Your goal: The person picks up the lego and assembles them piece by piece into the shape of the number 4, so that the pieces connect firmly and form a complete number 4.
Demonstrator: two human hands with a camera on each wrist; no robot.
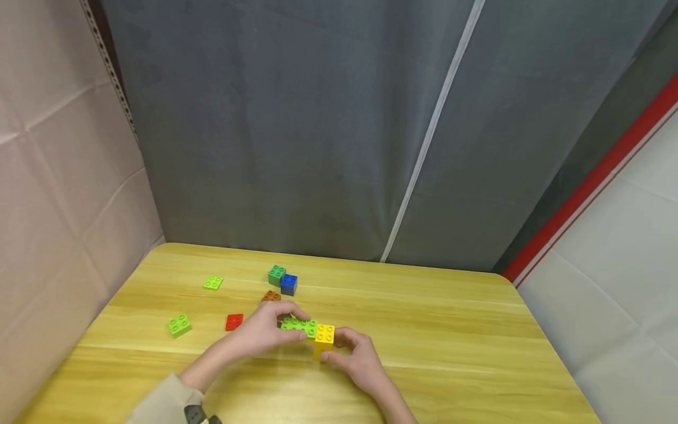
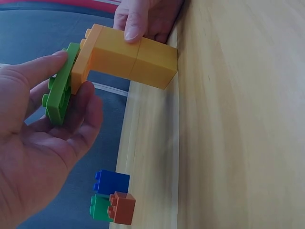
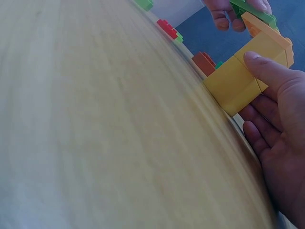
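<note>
My left hand [image 1: 259, 331] pinches a flat light-green building brick [image 1: 299, 325] between thumb and fingers. Its end meets a flat yellow-orange brick [image 2: 86, 59], which tops a stack of two yellow bricks [image 2: 133, 57] and juts out past it to the left. Whether the green piece is fully seated on the yellow-orange one, I cannot tell. My right hand [image 1: 362, 360] grips the yellow stack from the right, thumb on its near side and fingers behind, partly hidden. In the right wrist view, the stack's lower end [image 3: 226, 90] stands at the table surface.
Left of the hands lie a red brick [image 1: 234, 322], a light-green brick [image 1: 180, 325] and a flat light-green brick [image 1: 213, 283]. Behind the left hand are brown [image 1: 272, 295], dark-green [image 1: 276, 275] and blue [image 1: 288, 285] bricks. A grey curtain [image 1: 318, 147] hangs beyond the wooden table [image 1: 450, 341].
</note>
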